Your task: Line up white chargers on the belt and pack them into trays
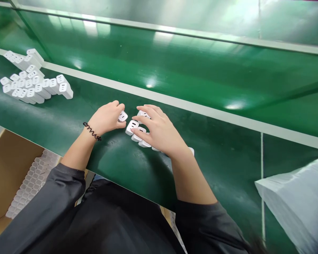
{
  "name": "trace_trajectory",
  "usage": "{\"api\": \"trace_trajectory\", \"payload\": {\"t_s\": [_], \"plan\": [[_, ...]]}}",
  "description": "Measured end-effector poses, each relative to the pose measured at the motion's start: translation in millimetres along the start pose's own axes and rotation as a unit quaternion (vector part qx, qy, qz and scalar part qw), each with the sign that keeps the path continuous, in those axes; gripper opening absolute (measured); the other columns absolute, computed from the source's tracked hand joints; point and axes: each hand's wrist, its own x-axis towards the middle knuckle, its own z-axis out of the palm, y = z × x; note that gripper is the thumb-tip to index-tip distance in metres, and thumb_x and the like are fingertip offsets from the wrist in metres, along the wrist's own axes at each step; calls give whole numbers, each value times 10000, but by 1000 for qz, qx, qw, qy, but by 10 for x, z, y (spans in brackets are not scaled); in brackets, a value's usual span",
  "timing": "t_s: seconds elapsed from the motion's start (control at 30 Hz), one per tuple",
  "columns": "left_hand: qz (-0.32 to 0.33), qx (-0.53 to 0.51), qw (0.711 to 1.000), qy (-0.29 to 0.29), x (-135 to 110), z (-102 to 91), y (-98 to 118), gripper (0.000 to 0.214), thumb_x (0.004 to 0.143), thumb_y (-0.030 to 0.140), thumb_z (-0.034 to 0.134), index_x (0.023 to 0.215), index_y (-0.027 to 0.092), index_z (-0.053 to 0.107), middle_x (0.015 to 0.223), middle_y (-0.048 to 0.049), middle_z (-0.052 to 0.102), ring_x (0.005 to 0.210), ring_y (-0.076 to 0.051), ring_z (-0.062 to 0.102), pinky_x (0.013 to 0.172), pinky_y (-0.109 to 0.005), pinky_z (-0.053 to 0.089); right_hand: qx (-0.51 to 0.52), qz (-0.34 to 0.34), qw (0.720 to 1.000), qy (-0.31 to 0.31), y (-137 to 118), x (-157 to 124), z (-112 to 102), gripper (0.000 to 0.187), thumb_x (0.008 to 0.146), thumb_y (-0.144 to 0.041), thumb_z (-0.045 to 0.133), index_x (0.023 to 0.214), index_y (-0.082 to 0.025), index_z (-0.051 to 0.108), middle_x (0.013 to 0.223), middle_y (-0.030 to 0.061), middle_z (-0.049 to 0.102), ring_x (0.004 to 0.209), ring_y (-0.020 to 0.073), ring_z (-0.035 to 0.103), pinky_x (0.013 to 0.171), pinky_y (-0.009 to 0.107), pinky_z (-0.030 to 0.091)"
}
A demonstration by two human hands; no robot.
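My left hand [110,116] is closed round a white charger [122,116], its slotted end facing right and up. Just to the right, my right hand [157,128] arches over a small group of similar chargers. Its thumb and index finger rest against the upper and lower sides of the nearest charger [132,127], which has ports in its end face. Another charger [143,114] shows under the other fingers. A few more chargers [144,144] lie below that hand, partly covered by it. A small gap separates the two hands.
A cluster of white chargers [29,83] stands at the left on the green bench [116,155]. Below the bench edge, a cardboard box [13,155] holds rows of white pieces [33,181]. A whitish plastic bag [299,194] lies at the right. A raised green panel runs along the back.
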Motion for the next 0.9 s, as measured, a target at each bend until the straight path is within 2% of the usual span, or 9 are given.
{"api": "trace_trajectory", "payload": {"t_s": [0.13,0.27,0.43,0.53,0.63,0.73,0.83,0.9], "plan": [[12,-10,1000,4,-20,-3,5,224,839,296,609,999,142,580,974,-101,577,854,-233,591,687,-324,471,-8,0,1000,-17,-2,-6,4,278,933,-377,603,1113,-193,706,1449,151,522,1377,359,417,1027,545,467],[62,-34,997,41,-2,40,-35,231,824,216,624,1039,151,568,1023,-102,567,991,-254,560,794,-347,502,-20,3,999,-26,-10,-4,10,288,920,-374,633,1130,-187,695,1456,152,512,1384,347,409,1049,523,454],[98,-59,992,60,31,81,-93,296,825,164,610,1117,155,558,1105,-108,559,1044,-257,533,899,-384,494,-19,5,999,-31,-4,-2,9,296,912,-362,644,1145,-184,681,1456,158,509,1380,347,414,1049,520,455],[89,-86,992,28,58,97,-155,387,832,190,608,1211,159,530,1158,-103,578,1089,-263,529,941,-387,469,-2,3,1000,-23,42,-20,-29,307,924,-363,612,1166,-182,666,1441,161,521,1361,345,433,1026,530,467],[91,-112,988,-47,74,107,-234,502,836,227,612,1319,179,482,1194,-84,603,1129,-263,532,942,-362,447,17,12,1000,3,109,-55,-112,302,962,-341,524,1184,-181,653,1415,160,539,1335,331,460,1025,517,458],[126,-130,977,-109,67,111,-284,646,794,275,678,1392,225,440,1245,-66,604,1164,-264,524,937,-338,432,31,32,999,15,153,-97,-219,285,966,-311,485,1148,-184,664,1311,143,606,1246,308,534,1010,479,459],[171,-142,968,-120,48,111,-253,816,741,356,762,1452,253,373,1303,-67,576,1202,-273,497,941,-335,428,44,56,997,-26,157,-134,-312,276,952,-315,493,1123,-189,669,1123,104,679,1033,268,634,879,414,500],[195,-146,964,-107,45,116,-185,823,744,419,775,1445,257,375,1342,-72,550,1229,-274,478,947,-339,430,45,67,995,-61,148,-151,-357,278,940,-306,499,1132,-196,668,1044,79,696,935,245,654,808,380,495]]}}
